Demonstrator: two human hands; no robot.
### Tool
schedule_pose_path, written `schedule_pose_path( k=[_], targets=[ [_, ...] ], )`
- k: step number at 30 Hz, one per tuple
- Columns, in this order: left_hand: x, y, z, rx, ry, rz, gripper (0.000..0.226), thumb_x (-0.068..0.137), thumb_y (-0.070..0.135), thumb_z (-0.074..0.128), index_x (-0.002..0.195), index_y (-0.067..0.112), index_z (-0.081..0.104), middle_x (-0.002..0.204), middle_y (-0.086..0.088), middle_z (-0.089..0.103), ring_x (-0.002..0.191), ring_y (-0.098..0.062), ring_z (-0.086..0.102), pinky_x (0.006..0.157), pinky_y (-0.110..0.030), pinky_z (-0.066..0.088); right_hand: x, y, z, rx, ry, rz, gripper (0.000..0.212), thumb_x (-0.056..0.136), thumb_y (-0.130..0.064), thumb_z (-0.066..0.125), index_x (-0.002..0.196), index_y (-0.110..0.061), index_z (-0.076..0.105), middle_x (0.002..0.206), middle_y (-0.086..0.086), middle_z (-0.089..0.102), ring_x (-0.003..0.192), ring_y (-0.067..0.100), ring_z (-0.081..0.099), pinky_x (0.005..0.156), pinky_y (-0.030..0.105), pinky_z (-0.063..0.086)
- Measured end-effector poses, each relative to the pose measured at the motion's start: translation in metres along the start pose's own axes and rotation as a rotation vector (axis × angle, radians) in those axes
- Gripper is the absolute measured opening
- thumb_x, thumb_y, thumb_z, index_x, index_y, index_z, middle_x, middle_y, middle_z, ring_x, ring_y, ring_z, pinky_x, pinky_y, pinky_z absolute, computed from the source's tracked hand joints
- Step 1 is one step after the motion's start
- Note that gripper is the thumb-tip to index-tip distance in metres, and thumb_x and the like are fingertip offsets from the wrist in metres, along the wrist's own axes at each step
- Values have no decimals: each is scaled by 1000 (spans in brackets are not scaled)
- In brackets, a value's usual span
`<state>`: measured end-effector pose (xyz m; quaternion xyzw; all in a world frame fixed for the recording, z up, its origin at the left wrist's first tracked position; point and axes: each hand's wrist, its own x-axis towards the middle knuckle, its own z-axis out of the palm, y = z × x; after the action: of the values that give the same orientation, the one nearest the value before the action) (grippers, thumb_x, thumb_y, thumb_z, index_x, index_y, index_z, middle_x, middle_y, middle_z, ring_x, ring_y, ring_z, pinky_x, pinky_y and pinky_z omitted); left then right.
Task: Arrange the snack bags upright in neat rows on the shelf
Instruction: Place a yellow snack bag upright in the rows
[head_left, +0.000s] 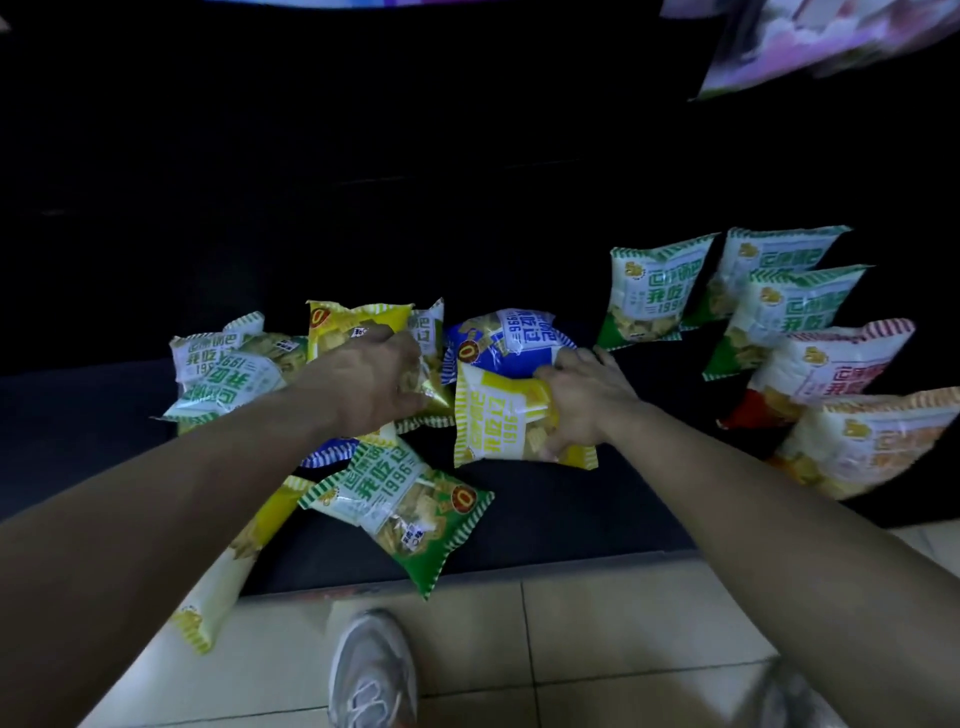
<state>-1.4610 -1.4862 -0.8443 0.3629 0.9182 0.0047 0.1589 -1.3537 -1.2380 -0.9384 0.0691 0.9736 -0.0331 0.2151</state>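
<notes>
Snack bags lie jumbled on the dark shelf (571, 525) at left and centre. The right hand (584, 402) has its grip closed on the edge of a yellow bag (498, 426), which lies partly over a blue bag (511, 340). The left hand (371, 382) reaches into the pile, fingers curled on a gold-yellow bag (434, 389). A green bag (410, 506) lies flat near the shelf's front edge. To the right, green-trimmed bags (652, 291), a red-trimmed bag (831, 366) and an orange-trimmed bag (883, 441) stand upright in rows. Below, a grey sneaker (371, 670) rests on the tiled floor (597, 639).
</notes>
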Motion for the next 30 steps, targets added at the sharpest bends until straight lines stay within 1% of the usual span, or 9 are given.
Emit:
schedule_pose_path(
  k=[3, 6, 12, 17, 19, 22, 26, 28, 30],
  targets=[
    [2, 6, -1, 9, -15, 19, 64, 88, 49, 64, 142, 24, 40, 136, -3, 41, 120, -28, 50, 89, -38, 46, -11, 4, -5, 5, -10, -10, 101, 45, -70, 80, 131, -29, 46, 125, 3, 47, 113, 24, 49, 99, 40, 31],
    [-2, 15, -6, -35, -15, 43, 67, 87, 48, 67, 143, 23, 39, 140, -3, 41, 120, -27, 51, 93, -38, 46, -35, 15, -23, 49, 22, 3, 95, 44, -72, 79, 123, -31, 46, 111, -4, 56, 102, 21, 55, 79, 36, 32],
    [-28, 56, -34, -185, 28, 94, 86, 74, 62, 73, 143, 26, 38, 144, 1, 44, 125, -21, 49, 98, -39, 46, -122, 35, -84, 291, 175, 25, 102, 36, -79, 76, 123, -39, 40, 104, -12, 54, 94, 13, 53, 67, 33, 40],
    [-55, 116, -55, -667, -8, 246, 76, 62, 49, 89, 125, 29, 52, 112, 16, 64, 103, -5, 63, 87, -27, 52, -196, 33, -93, 509, 317, 50, 107, 36, -81, 77, 129, -43, 39, 111, -17, 56, 98, 9, 55, 78, 37, 51],
    [-59, 133, -58, -737, 22, 261, 70, 60, 46, 91, 118, 32, 54, 105, 15, 68, 95, -1, 65, 82, -23, 53, -213, 30, -85, 631, 359, 67, 104, 38, -78, 80, 127, -45, 38, 109, -22, 55, 96, 5, 56, 76, 32, 50],
    [-60, 147, -62, -697, 77, 246, 71, 57, 49, 91, 116, 29, 57, 102, 13, 68, 92, -4, 65, 78, -25, 53, -224, 29, -76, 730, 353, 48, 102, 44, -75, 83, 130, -46, 37, 113, -27, 55, 98, -2, 54, 72, 19, 44],
    [-59, 157, -66, -507, 56, 269, 80, 52, 59, 88, 122, 34, 57, 97, 20, 64, 83, 5, 60, 60, -12, 40, -226, 43, -82, 835, 405, 26, 107, 54, -70, 83, 143, -38, 34, 132, -17, 53, 113, 6, 55, 90, 36, 52],
    [-56, 163, -65, -446, 55, 279, 84, 50, 62, 86, 124, 36, 57, 96, 22, 63, 81, 5, 59, 58, -12, 39, -228, 52, -85, 903, 395, 5, 105, 59, -61, 86, 146, -37, 31, 129, -14, 56, 108, 8, 61, 85, 36, 56],
    [-50, 170, -62, -420, 91, 285, 87, 50, 66, 85, 127, 35, 57, 98, 24, 61, 83, 4, 59, 58, -10, 37, -228, 61, -84, 946, 367, -19, 89, 66, -52, 87, 139, -36, 38, 119, -13, 61, 94, 5, 68, 75, 32, 59]
  ],
)
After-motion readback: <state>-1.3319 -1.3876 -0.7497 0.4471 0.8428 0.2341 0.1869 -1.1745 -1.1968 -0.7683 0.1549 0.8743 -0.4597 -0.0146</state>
